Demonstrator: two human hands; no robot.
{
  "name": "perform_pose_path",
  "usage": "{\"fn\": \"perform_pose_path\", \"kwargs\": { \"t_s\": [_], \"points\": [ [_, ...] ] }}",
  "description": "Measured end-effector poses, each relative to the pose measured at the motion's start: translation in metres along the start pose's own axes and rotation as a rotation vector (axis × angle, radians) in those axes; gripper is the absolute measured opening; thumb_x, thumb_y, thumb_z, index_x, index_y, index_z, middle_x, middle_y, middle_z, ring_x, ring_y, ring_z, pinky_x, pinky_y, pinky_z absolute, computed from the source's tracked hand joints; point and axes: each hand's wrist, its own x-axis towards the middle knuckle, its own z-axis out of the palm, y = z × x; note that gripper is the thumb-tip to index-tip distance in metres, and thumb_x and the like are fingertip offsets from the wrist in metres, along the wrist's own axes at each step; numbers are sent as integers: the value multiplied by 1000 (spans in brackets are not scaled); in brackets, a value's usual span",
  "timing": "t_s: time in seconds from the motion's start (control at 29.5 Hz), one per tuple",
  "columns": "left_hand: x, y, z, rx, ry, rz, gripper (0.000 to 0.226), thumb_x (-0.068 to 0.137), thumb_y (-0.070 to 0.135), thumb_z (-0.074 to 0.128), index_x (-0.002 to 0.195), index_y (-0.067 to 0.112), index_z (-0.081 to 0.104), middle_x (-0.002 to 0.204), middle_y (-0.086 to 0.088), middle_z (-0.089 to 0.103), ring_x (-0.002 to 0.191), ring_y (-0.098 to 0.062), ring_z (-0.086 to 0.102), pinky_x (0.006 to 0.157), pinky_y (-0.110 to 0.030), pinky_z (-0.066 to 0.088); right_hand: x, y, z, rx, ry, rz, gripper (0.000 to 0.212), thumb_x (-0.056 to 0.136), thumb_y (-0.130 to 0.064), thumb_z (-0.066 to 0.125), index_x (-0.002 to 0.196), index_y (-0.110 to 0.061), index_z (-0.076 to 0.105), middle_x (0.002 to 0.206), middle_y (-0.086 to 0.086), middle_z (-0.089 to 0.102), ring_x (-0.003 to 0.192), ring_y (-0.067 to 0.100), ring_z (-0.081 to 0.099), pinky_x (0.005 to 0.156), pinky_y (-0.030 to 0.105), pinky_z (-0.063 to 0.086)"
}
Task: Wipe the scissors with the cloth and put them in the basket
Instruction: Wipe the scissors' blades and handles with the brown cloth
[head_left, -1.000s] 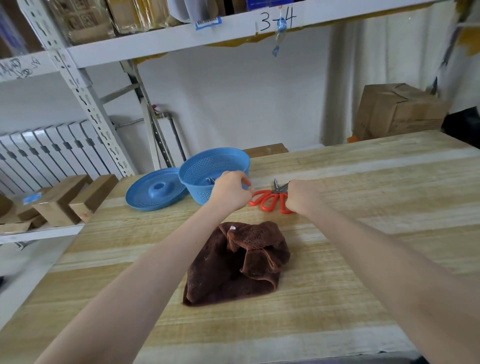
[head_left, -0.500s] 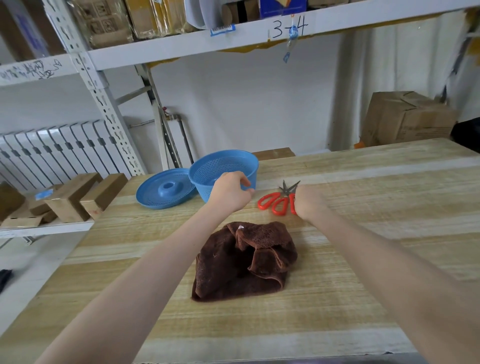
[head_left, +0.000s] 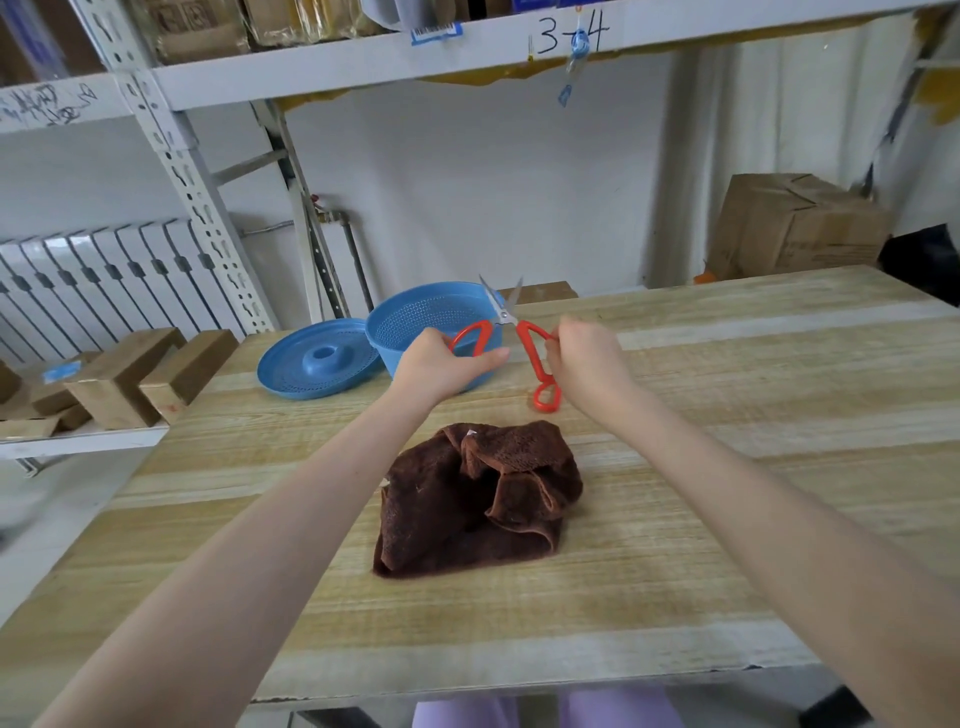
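Observation:
Red-handled scissors are held up above the wooden table, blades spread apart and pointing up. My left hand grips the left handle loop. My right hand grips the right handle, whose lower ring hangs below the hand. Just behind the scissors stands the blue perforated basket. A crumpled brown cloth lies on the table nearer to me, between my forearms, untouched.
A blue perforated lid lies left of the basket. Wooden blocks sit on a low shelf at the left. A metal rack upright and a radiator stand behind. A cardboard box is at the far right.
The scissors were lying on the table with my right hand on them. Now both hands hold them lifted, with the handles pulled apart and the blades spread.

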Motion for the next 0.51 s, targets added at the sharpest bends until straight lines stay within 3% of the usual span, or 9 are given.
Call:
{"fn": "perform_pose_path", "kwargs": {
  "t_s": [0.14,0.24,0.31,0.37,0.44,0.51],
  "points": [
    [-7,-9,-11,-395,-182,-105,14,84,4,68,94,4,58,79,-13,65,54,-16,66,53,-24,54,-7,-9,0,57,48,-121,19,100,-19,47,101,-4,60,95,11,63,84,29,60,69,40,47],
    [-11,-18,-20,-457,-234,-129,6,90,1,59,90,6,55,67,-8,60,46,-15,59,49,-23,48,-13,-13,4,192,34,-100,14,98,-18,51,99,-8,61,90,4,63,83,25,60,70,36,46],
    [-11,-25,-25,-470,-212,-164,12,92,2,56,83,8,52,61,-6,55,41,-13,53,48,-22,46,-18,-17,5,297,53,-43,12,99,-19,50,97,-10,58,86,2,62,80,24,61,70,37,47],
    [-11,-32,-29,-463,-153,-213,13,93,3,56,81,8,51,60,-5,54,37,-11,52,50,-24,47,-26,-20,1,351,28,-51,17,98,-30,51,92,-15,57,79,-4,61,73,18,61,66,35,46],
    [-10,-41,-31,-468,-107,-257,11,94,5,56,84,8,50,62,-6,53,34,-10,53,59,-28,47,-36,-29,-9,311,-182,-166,33,87,-55,55,86,-23,60,77,-10,62,69,10,58,62,33,46],
    [-10,-47,-32,-492,-86,-292,11,96,9,53,86,7,51,65,-6,53,34,-10,54,60,-28,46,-48,-38,-18,60,-403,-316,43,72,-71,57,84,-30,63,80,-14,61,73,10,57,58,30,43]
  ]
}}
